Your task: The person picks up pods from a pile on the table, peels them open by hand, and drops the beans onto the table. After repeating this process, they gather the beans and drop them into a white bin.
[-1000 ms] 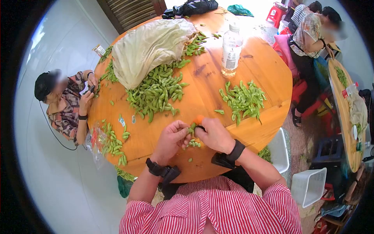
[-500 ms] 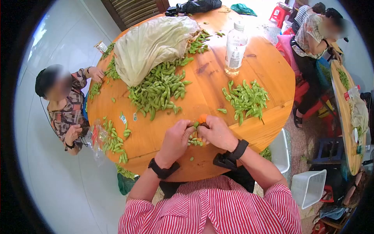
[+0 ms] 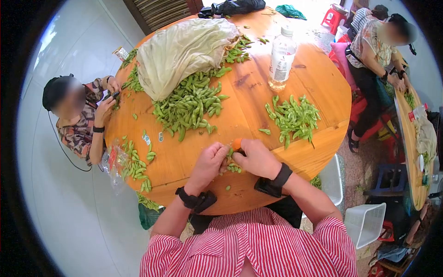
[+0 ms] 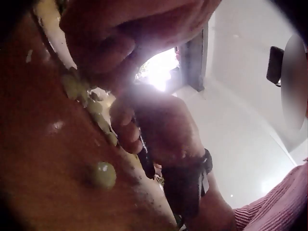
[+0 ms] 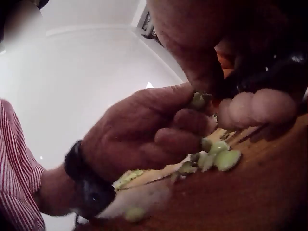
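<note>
One green pod (image 3: 230, 152), mostly hidden by fingers, sits pinched in the left hand (image 3: 209, 162) above the round wooden table (image 3: 240, 199), toward its near edge, while the right hand (image 3: 259, 159) grasps a dark tool (image 5: 260, 74) beside an orange piece (image 3: 237, 144). Smooth pale-green beans (image 3: 234, 168) cluster just below, one loose bean (image 3: 228, 188) closer to that edge. Versus half a second ago, the seated person (image 3: 73, 130) at the table's left edge now has both hands close together; bean cluster unchanged.
</note>
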A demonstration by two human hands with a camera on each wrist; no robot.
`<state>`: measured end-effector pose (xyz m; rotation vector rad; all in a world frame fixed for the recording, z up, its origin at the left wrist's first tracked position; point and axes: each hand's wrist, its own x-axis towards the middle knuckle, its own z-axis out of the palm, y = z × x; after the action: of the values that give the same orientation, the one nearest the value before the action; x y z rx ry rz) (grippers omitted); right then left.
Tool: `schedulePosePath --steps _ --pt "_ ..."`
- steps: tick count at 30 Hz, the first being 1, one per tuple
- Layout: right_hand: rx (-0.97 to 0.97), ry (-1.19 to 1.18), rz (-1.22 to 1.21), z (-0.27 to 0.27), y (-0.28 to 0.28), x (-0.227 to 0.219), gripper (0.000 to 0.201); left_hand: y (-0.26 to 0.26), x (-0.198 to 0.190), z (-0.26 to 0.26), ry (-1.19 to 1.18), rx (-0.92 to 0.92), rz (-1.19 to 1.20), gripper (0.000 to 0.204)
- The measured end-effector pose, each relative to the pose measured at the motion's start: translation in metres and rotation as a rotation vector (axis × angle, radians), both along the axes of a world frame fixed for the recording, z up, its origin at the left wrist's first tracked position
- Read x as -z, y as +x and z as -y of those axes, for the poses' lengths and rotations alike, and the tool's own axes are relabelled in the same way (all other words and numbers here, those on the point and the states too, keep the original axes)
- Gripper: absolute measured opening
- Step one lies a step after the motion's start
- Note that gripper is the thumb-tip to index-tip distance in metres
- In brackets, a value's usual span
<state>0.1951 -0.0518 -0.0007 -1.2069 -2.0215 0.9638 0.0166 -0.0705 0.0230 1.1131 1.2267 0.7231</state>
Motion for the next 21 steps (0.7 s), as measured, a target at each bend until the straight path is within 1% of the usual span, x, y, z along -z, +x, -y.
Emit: schedulePosePath --steps 2,4,6,9,11,12,15,17,21 --pt "0.017 0.023 0.041 0.003 0.001 -0.007 0.017 -0.004 0.01 -0.002 0.111 -0.004 -0.063 0.03" --pt "0.036 0.043 0.082 0.004 0.001 -0.009 0.018 -0.005 0.012 -0.003 0.122 -0.004 -0.081 0.031" --pt "-0.023 0.14 0.126 0.003 0.001 -0.004 0.019 -0.006 0.012 -0.004 0.134 -0.005 -0.098 0.032" --pt "-0.039 0.103 0.175 0.007 0.001 -0.013 0.021 -0.008 0.011 -0.005 0.12 -0.009 -0.077 0.033" --pt "-0.04 0.11 0.219 0.007 0.001 -0.013 0.023 -0.009 0.012 -0.005 0.14 0.034 -0.15 0.03" --pt "-0.04 0.116 0.26 0.006 0.001 -0.013 0.025 -0.008 0.012 -0.006 0.147 0.034 -0.148 0.03" --pt "-0.055 0.198 0.221 0.008 0.003 -0.014 0.029 -0.007 0.003 -0.004 0.102 0.035 -0.077 0.027" --pt "-0.063 0.187 0.243 0.01 0.004 -0.015 0.028 -0.004 -0.01 -0.003 -0.054 -0.02 -0.035 0.027" --pt "-0.072 0.159 0.274 0.01 0.003 -0.02 0.027 -0.001 -0.001 -0.003 -0.022 -0.052 -0.013 0.025"
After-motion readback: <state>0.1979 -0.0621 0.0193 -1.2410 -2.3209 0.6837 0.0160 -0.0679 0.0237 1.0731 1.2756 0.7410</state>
